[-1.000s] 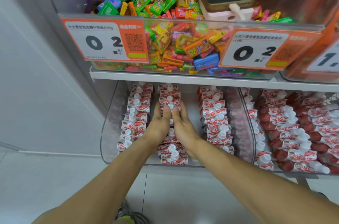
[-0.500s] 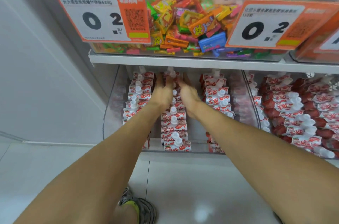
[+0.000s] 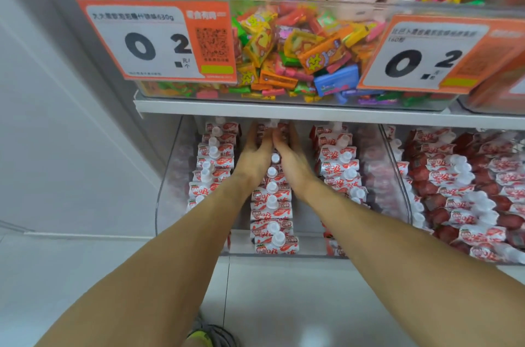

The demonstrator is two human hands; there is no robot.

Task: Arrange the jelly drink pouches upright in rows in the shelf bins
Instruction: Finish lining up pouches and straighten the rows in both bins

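Head view: both hands reach to the back of the middle pouch row, centre of frame, under the shelf edge.

The left hand (image 3: 253,154) and right hand (image 3: 292,158) lie side by side, flanking the middle row of pouches (image 3: 272,206) in the clear bin (image 3: 167,176). The row's long axis runs from the lower centre of the frame up toward the hands; the rearmost pouches sit between and just beyond the fingertips. Both hands are equally near. The fingers are extended, close together and pressed to the row's sides; whether they grip a pouch cannot be told. The pouches stand upright, red-and-white, white caps up, in three rows. A neighbouring bin (image 3: 403,182) at the right holds looser pouches.
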